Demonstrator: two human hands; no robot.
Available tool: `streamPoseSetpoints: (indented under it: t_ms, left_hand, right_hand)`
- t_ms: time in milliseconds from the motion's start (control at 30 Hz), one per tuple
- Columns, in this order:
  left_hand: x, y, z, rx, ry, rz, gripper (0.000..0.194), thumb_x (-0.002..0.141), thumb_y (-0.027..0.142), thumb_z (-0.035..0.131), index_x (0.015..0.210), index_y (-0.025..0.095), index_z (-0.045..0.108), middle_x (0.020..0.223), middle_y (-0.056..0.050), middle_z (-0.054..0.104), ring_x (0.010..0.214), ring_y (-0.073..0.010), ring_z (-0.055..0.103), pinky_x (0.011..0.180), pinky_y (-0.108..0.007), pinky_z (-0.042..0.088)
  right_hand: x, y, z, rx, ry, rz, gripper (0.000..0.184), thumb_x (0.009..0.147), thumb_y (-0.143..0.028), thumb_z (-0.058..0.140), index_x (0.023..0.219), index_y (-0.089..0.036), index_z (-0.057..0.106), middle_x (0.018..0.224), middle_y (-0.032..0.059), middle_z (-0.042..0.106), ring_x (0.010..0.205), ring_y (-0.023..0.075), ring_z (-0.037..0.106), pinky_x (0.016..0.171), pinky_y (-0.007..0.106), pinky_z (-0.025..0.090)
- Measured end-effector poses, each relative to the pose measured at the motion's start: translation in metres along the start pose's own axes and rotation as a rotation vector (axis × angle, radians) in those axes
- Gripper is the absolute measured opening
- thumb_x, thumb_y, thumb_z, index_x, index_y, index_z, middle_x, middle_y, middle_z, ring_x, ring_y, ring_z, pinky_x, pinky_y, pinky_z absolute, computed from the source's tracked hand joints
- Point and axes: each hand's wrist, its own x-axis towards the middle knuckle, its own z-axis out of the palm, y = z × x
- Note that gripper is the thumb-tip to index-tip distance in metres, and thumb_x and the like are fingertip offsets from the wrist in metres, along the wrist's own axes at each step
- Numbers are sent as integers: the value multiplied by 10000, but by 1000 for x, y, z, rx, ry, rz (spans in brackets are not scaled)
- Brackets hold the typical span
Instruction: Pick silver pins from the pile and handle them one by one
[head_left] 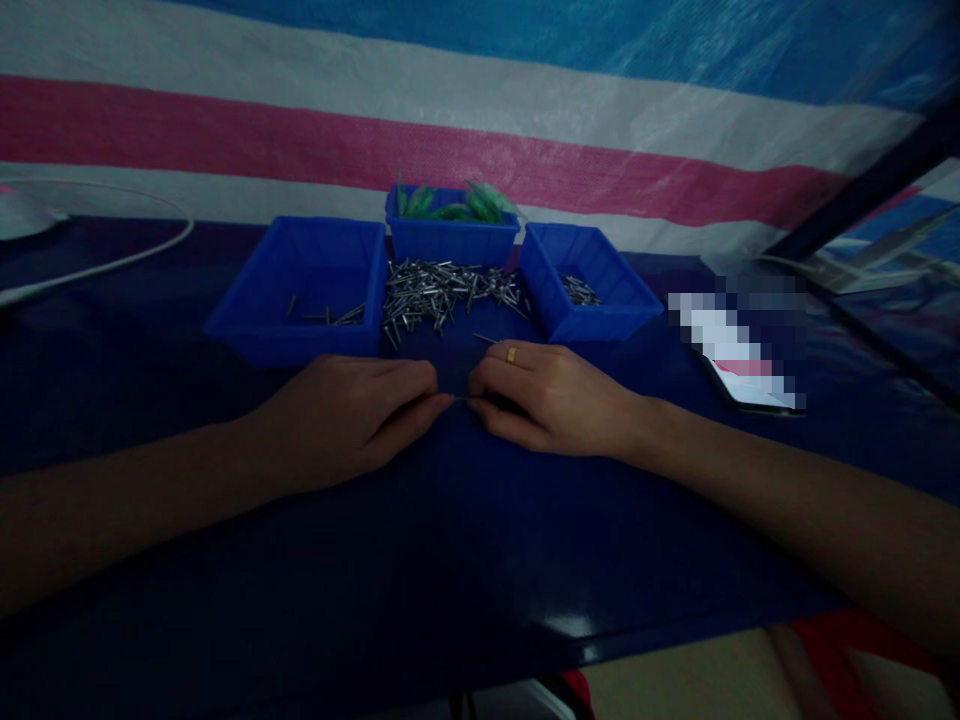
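Note:
Above the dark blue table, my left hand (367, 405) and my right hand (551, 395) face each other, a small gap apart. Thumb and fingers of each are pinched on one thin metal pin (461, 399), of which only a short length shows between the fingertips. A yellow ring is on a finger of my right hand. Another loose pin (484, 338) is just beyond the right knuckles. Behind the hands lies a heap of shiny metal pins (439, 290), which look like blind rivets.
A blue bin at left (300, 345) and one at right (592, 325) hold some pins. The back bin (454, 243) contains green items in clear plastic. A phone (742, 365) lies at right, a white cable (150, 245) at left. Striped sheeting hangs behind.

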Motion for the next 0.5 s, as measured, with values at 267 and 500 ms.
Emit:
streamPoseSetpoints:
  t_ms: [267,500]
  left_hand:
    - [0,0,2,-7,13,-36,326,1002,364,323,903,191,581,733,5,649,610,-138,614,572,-250,391]
    - [-3,-3,3,48,9,-36,278,998,353,359,975,188,581,791,-6,669,643,-155,631,588,-262,400]
  right_hand:
    - [-1,0,1,-31,1,32,234,992,-244,403,948,-122,597,810,65,592,737,169,536,680,275,418]
    - [-1,0,0,-88,32,-15,275,1000,-243,390,898,-120,614,764,54,582,694,155,518,653,266,397]
